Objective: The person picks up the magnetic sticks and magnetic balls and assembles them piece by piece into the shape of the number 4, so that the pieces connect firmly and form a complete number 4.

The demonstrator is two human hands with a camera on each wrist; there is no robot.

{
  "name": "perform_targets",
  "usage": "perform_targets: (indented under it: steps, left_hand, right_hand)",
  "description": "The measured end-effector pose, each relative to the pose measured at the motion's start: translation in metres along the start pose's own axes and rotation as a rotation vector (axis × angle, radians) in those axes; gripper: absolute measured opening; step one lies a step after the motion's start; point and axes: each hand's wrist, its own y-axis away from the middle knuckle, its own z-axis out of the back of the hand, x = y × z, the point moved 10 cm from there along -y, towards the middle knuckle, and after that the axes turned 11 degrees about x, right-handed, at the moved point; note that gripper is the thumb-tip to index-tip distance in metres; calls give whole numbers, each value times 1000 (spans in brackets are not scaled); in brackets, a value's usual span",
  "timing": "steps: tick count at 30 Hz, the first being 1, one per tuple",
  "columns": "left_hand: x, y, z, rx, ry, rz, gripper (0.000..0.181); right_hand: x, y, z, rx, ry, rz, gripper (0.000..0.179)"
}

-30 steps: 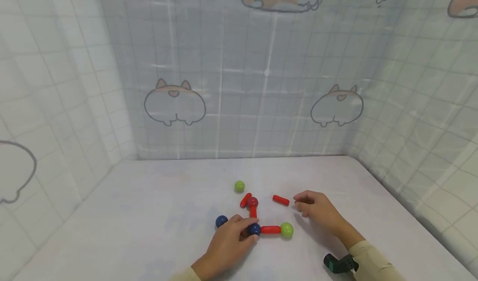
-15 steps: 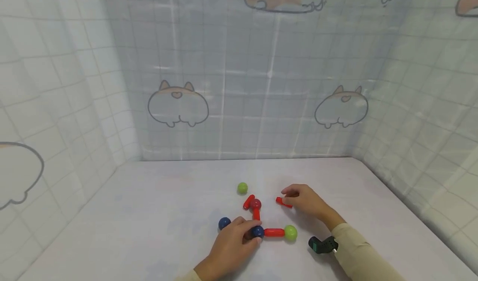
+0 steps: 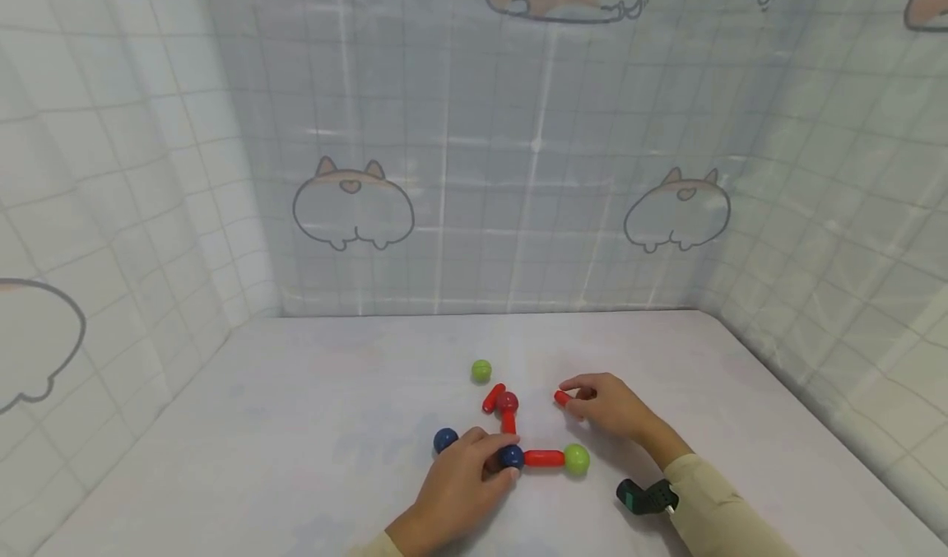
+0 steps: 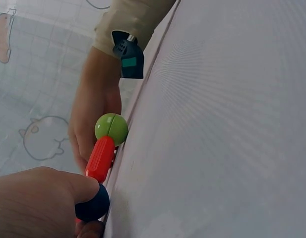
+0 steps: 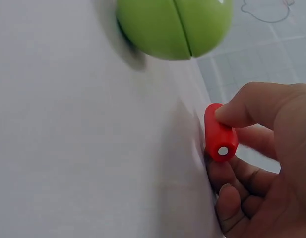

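Note:
My left hand (image 3: 465,476) pinches a dark blue ball (image 3: 512,457) between thumb and fingers. From that ball a red rod (image 3: 544,458) runs right to a light green ball (image 3: 577,460), and another red rod (image 3: 508,423) runs away to a red ball (image 3: 507,402). A second blue ball (image 3: 445,439) shows beyond the left hand; whether it is joined on is hidden. To the right, my right hand (image 3: 611,405) pinches a separate short red rod (image 5: 220,133), whose end shows a pale round spot in the right wrist view.
Beside the red ball lies another red rod (image 3: 493,398); I cannot tell if they touch. Farther back sits a second green ball (image 3: 481,370). Patterned sheets (image 3: 474,170) wall the white table (image 3: 311,425) at the back and sides.
My right hand has moved left onto the red rod and now grips it. The left hand still holds the blue ball. The view has shifted slightly.

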Motion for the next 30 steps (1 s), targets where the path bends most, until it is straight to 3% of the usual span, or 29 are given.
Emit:
perform_targets:
  steps: [5,18,27,30]
  left_hand:
    - [-2,0,1,-3,-3,-7,41]
    - [-1,-1,2,10,0,5,40]
    - [1,1,0,-1,7,12,39]
    - [1,-1,-3,6,5,15,38]
  right_hand:
    - [1,5,3,-28,-59,35,37]
    - [0,15,5,-91,-142,34,32]
    - [-3,25,1,-66,-302,85,33]
    - [-3,27,0,-51,-312,100,34]
